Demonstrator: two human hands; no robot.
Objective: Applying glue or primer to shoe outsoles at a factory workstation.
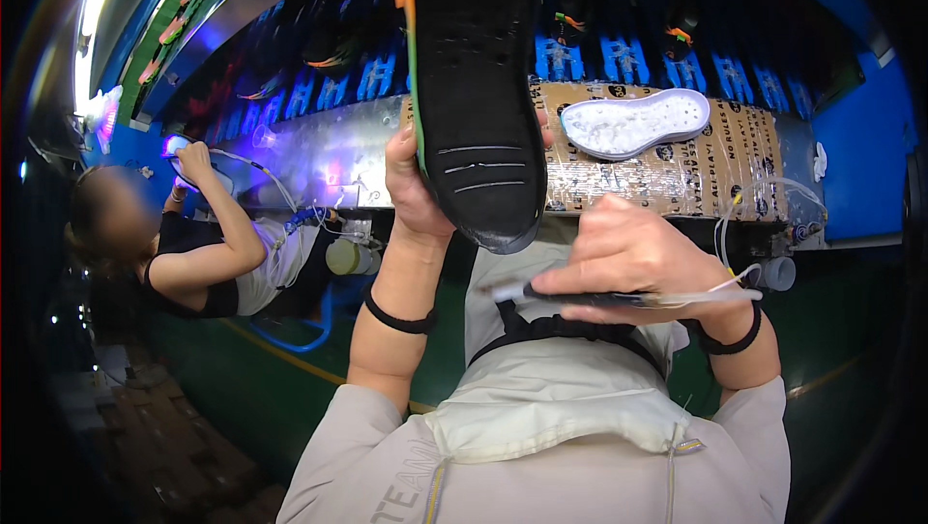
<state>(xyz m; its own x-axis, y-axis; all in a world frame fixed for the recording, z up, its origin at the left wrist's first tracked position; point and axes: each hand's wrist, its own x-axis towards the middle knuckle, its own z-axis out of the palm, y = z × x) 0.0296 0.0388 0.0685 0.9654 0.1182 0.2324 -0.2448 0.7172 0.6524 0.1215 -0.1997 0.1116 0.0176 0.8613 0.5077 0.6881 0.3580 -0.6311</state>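
One black shoe upper (478, 89) is being held upright above the near edge of the table (367, 181), its flat, sole-shaped underside being shown to the view and its left edge being lined with orange and green. Three pale lines are being displayed across its lower part. It is being gripped from behind by the left hand (416, 186), whose fingers are being curled around it, with fingertips being shown at the right edge. By the right hand (628, 258), a black-handled brush (590, 299) is being pinched below the upper and apart from it; the tip is being blurred. A clear tube (727, 234) is being seen beside the right wrist. Beyond that hand, a white shoe sole (638, 126) is being supported on a taped cardboard sheet (754, 137), which is being carried by the table. Below the table's right end, a white cup (778, 274) is being seen. Farther left, a shoe piece is being held under bluish light by a co-worker (208, 258). Behind the table, blue holders (624, 62) are being lined up in a row.
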